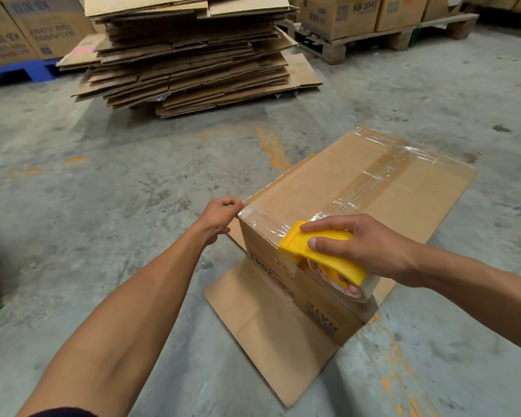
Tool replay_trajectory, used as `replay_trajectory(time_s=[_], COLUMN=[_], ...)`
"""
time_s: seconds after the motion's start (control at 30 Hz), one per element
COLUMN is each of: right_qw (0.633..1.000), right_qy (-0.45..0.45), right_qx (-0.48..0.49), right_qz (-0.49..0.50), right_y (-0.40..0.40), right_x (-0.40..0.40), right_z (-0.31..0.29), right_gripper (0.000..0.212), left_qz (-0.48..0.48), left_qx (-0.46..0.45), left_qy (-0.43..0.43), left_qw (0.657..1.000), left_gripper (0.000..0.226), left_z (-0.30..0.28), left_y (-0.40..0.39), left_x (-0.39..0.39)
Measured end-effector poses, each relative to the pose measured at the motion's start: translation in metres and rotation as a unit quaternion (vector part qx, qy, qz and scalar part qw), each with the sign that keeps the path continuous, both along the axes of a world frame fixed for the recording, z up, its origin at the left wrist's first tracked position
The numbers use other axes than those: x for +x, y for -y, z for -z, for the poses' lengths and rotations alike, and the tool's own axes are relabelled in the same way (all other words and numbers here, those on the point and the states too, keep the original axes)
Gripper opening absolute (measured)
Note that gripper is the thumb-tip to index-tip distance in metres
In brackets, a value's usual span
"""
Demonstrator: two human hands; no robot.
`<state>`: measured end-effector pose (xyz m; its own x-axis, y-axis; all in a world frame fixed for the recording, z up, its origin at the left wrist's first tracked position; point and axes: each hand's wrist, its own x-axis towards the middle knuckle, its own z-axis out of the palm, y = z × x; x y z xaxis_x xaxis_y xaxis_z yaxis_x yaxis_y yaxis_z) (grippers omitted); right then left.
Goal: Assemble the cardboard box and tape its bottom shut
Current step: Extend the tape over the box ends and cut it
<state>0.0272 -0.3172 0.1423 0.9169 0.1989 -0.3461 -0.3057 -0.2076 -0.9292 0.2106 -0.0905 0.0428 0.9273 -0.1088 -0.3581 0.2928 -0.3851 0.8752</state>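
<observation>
A brown cardboard box (310,188) stands upside down on the concrete floor, its open top flaps splayed flat beneath it. Clear tape runs along the middle seam of its upturned bottom and along the near top edge. My right hand (361,245) grips a yellow tape dispenser (319,251) with its roll of clear tape, held against the box's near side just below the top edge. My left hand (220,216) pinches the box's near left top corner, where the tape strip ends.
A tall stack of flattened cardboard boxes (187,52) lies on the floor ahead. Printed cartons stand on a wooden pallet (382,37) at the back right and on a blue pallet (15,72) at the back left. Bare concrete surrounds the box.
</observation>
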Motion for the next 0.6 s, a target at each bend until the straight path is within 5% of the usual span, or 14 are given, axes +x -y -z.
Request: replay_trajectory(time_s=[0.13, 0.23, 0.33, 0.43, 0.6], right_qw=[1.0, 1.0, 1.0, 0.999, 0.999], right_qy=[-0.002, -0.004, -0.006, -0.011, -0.028], right_qx=[0.003, 0.007, -0.01, -0.029, -0.028], right_qz=[-0.001, 0.003, 0.014, 0.016, 0.014], right_y=[0.003, 0.004, 0.004, 0.004, 0.005], right_x=[-0.001, -0.003, 0.0, 0.003, 0.005], right_z=[-0.001, 0.0, 0.002, 0.0, -0.001], right_gripper=[0.028, 0.027, 0.027, 0.029, 0.031], left_qz=[0.026, -0.017, 0.143, 0.355, 0.435], left_qx=[0.081, 0.107, 0.125, 0.171, 0.269], left_qy=[-0.046, 0.224, 0.438, 0.442, 0.398], left_qw=[0.995, 0.969, 0.879, 0.806, 0.762], left_gripper=[0.042, 0.042, 0.051, 0.059, 0.059], left_z=[0.003, 0.013, 0.003, 0.002, 0.022], left_y=[-0.012, -0.015, -0.002, 0.011, 0.013], left_x=[-0.006, -0.019, -0.04, -0.05, -0.046])
